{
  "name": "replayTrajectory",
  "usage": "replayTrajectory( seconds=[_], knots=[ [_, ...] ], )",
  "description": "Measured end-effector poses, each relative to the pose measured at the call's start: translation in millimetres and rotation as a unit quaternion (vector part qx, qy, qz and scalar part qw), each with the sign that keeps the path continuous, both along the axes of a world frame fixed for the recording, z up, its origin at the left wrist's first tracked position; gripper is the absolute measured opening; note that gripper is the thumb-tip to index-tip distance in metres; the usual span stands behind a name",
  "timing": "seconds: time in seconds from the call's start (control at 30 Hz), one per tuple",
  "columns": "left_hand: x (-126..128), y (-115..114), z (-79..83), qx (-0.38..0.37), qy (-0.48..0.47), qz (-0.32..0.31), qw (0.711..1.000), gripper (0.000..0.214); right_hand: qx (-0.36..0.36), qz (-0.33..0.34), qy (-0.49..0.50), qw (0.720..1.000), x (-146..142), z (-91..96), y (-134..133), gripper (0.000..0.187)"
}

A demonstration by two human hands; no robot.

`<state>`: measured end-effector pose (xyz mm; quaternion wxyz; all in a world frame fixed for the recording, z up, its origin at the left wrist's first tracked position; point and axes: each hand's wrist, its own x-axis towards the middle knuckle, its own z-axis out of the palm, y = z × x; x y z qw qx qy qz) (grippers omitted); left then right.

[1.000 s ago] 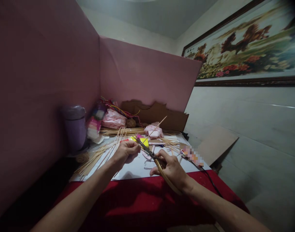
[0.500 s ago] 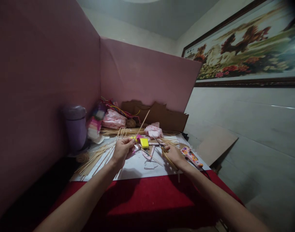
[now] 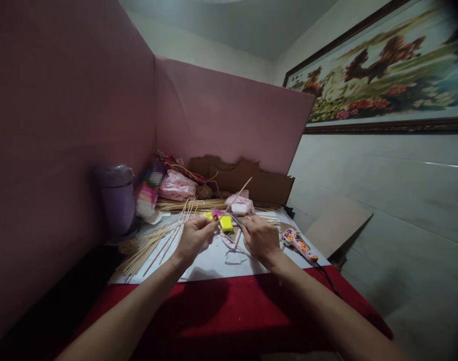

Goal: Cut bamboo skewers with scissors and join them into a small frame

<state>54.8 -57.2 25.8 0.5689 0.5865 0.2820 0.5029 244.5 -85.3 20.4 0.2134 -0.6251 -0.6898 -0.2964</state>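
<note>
My left hand (image 3: 196,234) pinches a thin wooden stick (image 3: 235,197), which slants up and to the right from the fingertips. In my right hand (image 3: 262,239) is a pair of scissors (image 3: 237,221), its blades pointing up-left toward the stick; the fingers hide most of the handles. Whether the blades touch the stick I cannot tell. Between the hands, on the white sheet, lies a yellow block (image 3: 225,223). A magenta scrap (image 3: 217,214) sits just behind my left fingertips. Pale pink strips (image 3: 229,243) lie in front of the block.
Many loose sticks (image 3: 146,253) spread at the left of the white sheet (image 3: 210,268). A flowered glue gun (image 3: 299,244) with a black cord lies at right. Behind are a pink-wrapped bundle (image 3: 177,184), a twine ball (image 3: 204,192) and torn cardboard (image 3: 251,179). A purple lidded container (image 3: 118,200) stands left.
My right hand has moved left and turned, bringing the scissors closer to the stick. The stick now leans further to the right, and my left hand has shifted slightly right.
</note>
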Motion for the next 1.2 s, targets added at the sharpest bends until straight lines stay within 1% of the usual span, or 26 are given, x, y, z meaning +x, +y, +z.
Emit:
replayTrajectory(
  seconds=[0.03, 0.1, 0.13, 0.2, 0.27, 0.37, 0.47, 0.57, 0.7, 0.93, 1.07, 1.2],
  knots=[
    [0.6, -1.6, -0.7, 0.027, 0.021, 0.013, 0.999, 0.032, 0.06, 0.049, -0.001, 0.997, -5.4, 6.6, -6.6, 0.017],
    [1.0, -4.5, -2.8, 0.104, 0.071, 0.052, 0.991, 0.031, 0.158, 0.147, -0.014, 0.976, -14.8, 19.2, -18.4, 0.017],
    [0.8, -5.7, -4.2, 0.155, 0.097, 0.079, 0.98, 0.03, 0.176, 0.183, -0.031, 0.967, -18.4, 24.7, -22.9, 0.019],
    [-0.7, -7.0, -7.2, 0.267, 0.146, 0.138, 0.943, 0.025, 0.178, 0.221, -0.067, 0.957, -22.9, 32.9, -28.2, 0.028],
    [-3.2, -7.1, -10.0, 0.36, 0.199, 0.19, 0.891, 0.021, 0.16, 0.23, -0.086, 0.956, -23.8, 36.6, -29.5, 0.03],
    [-7.2, -6.0, -12.8, 0.446, 0.269, 0.226, 0.823, 0.019, 0.142, 0.227, -0.081, 0.96, -20.6, 35.2, -28.7, 0.026],
    [-9.9, -6.0, -13.9, 0.489, 0.308, 0.24, 0.78, 0.02, 0.136, 0.225, -0.072, 0.962, -17.2, 31.8, -28.7, 0.021],
    [-10.9, -7.5, -14.2, 0.51, 0.325, 0.258, 0.753, 0.022, 0.136, 0.224, -0.065, 0.963, -16.3, 30.4, -29.7, 0.017],
    [-11.1, -9.4, -13.6, 0.527, 0.344, 0.267, 0.729, 0.024, 0.138, 0.225, -0.061, 0.963, -16.6, 29.6, -30.3, 0.016],
    [-11.3, -11.4, -10.5, 0.544, 0.364, 0.279, 0.703, 0.026, 0.139, 0.227, -0.068, 0.962, -17.1, 27.9, -31.2, 0.016],
    [-12.0, -12.0, -10.3, 0.548, 0.356, 0.277, 0.704, 0.026, 0.148, 0.231, -0.068, 0.959, -18.1, 27.6, -31.8, 0.015],
    [-11.4, -10.9, -11.4, 0.534, 0.338, 0.263, 0.729, 0.025, 0.141, 0.231, -0.065, 0.96, -20.8, 27.2, -31.9, 0.017]
  ],
)
